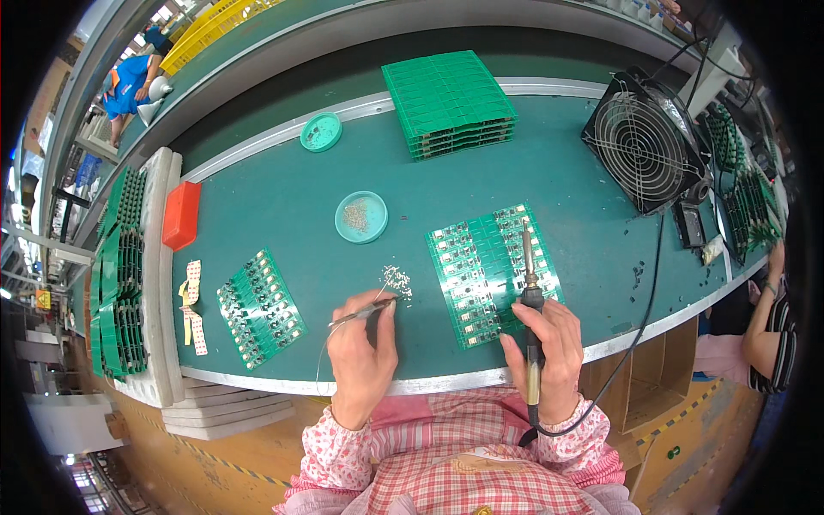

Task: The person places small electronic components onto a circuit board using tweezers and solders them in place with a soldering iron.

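Left hand pinches slim silver metal tweezers, tiny pale component heap just beyond. Right hand grips black-handled soldering iron, green rectangular circuit board beneath. Best: light pinch, iron steady.

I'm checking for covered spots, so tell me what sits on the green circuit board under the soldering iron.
On the circuit board, rows of small components show. The soldering iron and right hand cross in front of its right part; anything directly beneath them is covered.
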Demonstrator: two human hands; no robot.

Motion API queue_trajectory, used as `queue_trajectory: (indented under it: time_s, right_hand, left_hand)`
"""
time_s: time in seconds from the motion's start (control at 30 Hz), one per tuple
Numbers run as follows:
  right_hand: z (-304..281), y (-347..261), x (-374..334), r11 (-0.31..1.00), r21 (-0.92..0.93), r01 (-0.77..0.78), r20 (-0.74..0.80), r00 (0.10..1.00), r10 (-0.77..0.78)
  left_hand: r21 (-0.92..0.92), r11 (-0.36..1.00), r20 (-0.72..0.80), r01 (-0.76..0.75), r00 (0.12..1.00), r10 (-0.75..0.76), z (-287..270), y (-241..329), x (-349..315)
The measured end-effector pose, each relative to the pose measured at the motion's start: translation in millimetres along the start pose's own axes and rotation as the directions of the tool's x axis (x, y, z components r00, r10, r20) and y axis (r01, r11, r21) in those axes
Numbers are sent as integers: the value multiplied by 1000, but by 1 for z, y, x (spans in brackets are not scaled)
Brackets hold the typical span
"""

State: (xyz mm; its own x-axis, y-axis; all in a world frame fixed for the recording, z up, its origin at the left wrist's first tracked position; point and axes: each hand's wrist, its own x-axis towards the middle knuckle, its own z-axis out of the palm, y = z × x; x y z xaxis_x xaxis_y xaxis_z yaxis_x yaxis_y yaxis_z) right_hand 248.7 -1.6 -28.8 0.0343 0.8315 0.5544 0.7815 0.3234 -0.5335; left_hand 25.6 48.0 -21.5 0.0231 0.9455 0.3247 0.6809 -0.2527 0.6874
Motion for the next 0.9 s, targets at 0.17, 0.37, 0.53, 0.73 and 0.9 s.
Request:
queue_trajectory:
  time_s: [0.17, 0.37, 0.53, 0.73, 0.9]
  right_hand:
    - [0, 1, 0, 1000, 6, 9, 0, 1000, -9]
    - [-1, 0, 0, 1000, -2, 5, -7, 1000, -5]
    - [-1, 2, -2, 994, 106, 18, -75, 997, -10]
    - [-3, 5, -20, 955, 292, -51, -136, 986, 94]
    - [-5, 8, -18, 948, 316, -50, -94, 992, 84]
  left_hand:
    - [3, 1000, 5, -3, 1000, 3, 0, 0, 0]
    - [-4, 1000, 4, -26, 1000, 26, 1, -2, 0]
    - [0, 994, 33, -108, 994, 108, 0, 2, -1]
    - [-201, 979, 160, -41, 984, 74, 16, 24, -4]
    - [-149, 975, 172, -164, 967, 189, 23, 25, -2]
